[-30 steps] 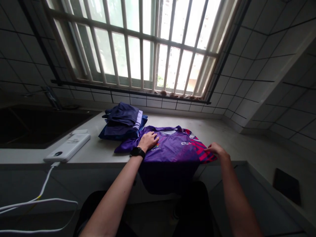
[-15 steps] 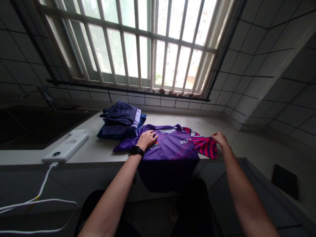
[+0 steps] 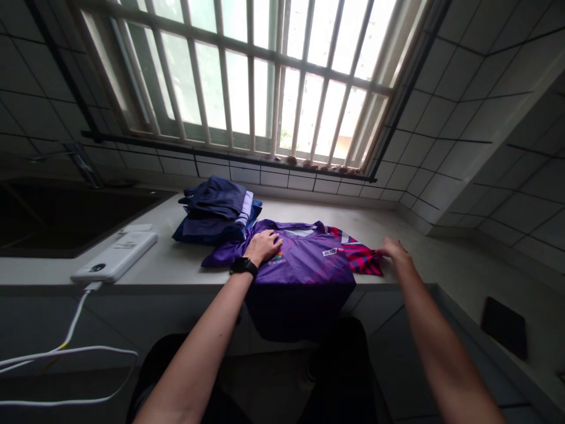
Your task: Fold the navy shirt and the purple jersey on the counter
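Left hand [image 3: 263, 245] lies flat; right hand [image 3: 392, 249] pinches sleeve [image 3: 362, 259].

- One camera sits on the person's head.
- It looks forward and down at the counter [image 3: 366, 219], past both arms [image 3: 194, 347].
- The left hand [image 3: 263, 246] and right hand [image 3: 396, 251] are close in front of it.
- Its wide view goes from the barred window [image 3: 247, 76] up top to the legs [image 3: 342, 359] down low.

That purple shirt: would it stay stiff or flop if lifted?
The purple shirt would probably flop: its lower part hangs off the counter. It would likely crease easily, since the sleeve gathers where the right hand pinches it.
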Demonstrator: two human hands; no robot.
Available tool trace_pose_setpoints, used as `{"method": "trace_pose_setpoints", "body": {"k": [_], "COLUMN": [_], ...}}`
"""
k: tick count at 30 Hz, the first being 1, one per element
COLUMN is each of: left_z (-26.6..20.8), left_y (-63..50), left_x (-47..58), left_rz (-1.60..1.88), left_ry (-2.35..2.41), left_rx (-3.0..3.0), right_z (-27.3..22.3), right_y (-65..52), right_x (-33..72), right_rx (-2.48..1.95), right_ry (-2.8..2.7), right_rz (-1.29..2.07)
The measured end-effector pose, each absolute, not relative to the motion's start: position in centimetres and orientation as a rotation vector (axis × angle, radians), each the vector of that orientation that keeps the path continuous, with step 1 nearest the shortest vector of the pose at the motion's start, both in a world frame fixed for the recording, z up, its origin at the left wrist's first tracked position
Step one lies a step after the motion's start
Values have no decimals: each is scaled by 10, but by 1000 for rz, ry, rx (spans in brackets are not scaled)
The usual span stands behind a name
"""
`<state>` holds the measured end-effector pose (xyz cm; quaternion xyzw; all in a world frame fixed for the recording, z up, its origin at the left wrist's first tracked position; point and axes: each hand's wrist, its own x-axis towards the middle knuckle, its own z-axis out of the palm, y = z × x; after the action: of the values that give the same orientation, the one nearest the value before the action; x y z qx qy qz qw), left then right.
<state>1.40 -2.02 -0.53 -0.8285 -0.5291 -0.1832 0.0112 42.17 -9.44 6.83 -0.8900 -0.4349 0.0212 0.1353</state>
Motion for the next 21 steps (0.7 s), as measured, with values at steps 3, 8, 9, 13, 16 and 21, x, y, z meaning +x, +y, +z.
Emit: {"method": "trace_pose_setpoints", "body": {"k": [3,8,9,13,16,21], "left_z": [-7,-12,-13,-17,-17,-11], "left_y": [-19,-15,-13,-8,-4,-2], "left_x": [14,9,8,7,9,13], "left_rz": [-619,-585,-568,-526,-492,-367], "left_ry": [-1666,-1607,-1593,-1592,-1597,-1578], "left_rx": [-2585,-2626,-2640,-2653,-2626,-2604], "right_z": [56,32,28,18,18,35], "right_y": [-103,-100,-99,-103,-109,-101], "right_x": [372,310,311,348,382,378], "right_rx": [-2424,-2198,-2235,-2303,-2299,-2365], "right_ry": [-1686,-2161,-2096,-1829,-1841,-1864], "right_rz": [-175,247,283,308,338,297]}}
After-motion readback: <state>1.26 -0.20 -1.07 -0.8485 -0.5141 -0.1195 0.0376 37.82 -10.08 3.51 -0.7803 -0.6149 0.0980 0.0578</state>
